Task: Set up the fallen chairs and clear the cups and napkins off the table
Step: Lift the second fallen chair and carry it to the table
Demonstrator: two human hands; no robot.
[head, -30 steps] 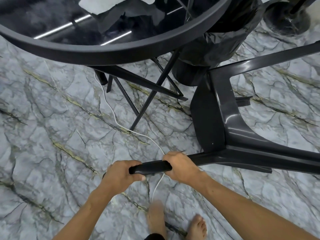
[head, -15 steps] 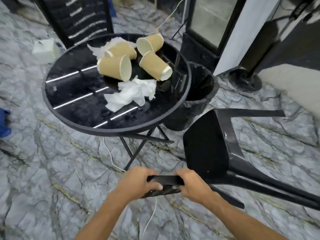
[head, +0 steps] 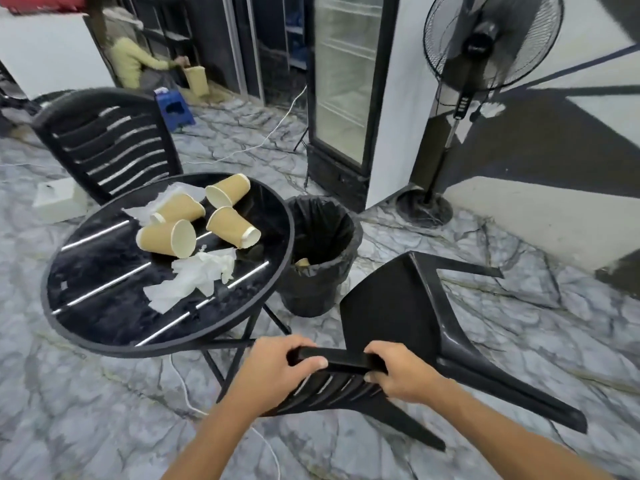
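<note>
The top rail of a tilted black plastic slatted chair [head: 408, 344] is gripped by the left hand [head: 277, 370] and right hand [head: 403, 377], fingers curled around it, just beside the round black glass table's [head: 86, 327] near edge. Four tan paper cups [head: 168, 237] are tipped over at the table's far side, with crumpled white napkins [head: 194, 280] nearer its middle.

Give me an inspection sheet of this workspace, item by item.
Surface: round black table, glossy top, littered.
Job's things: four paper cups lying on their sides on the table; crumpled napkins beside and behind them; tipped chair, its legs pointing right, backrest gripped; second chair upright behind the table.
Clutter: white box on the floor left of the table.
Grippers: left hand and right hand both closed on the tipped chair's top rail.
Cables: white cable on the floor under the table; another running toward the fridge.
Surroundings: lined bin beside the table, standing fan, blue stool, seated person at the back.
</note>
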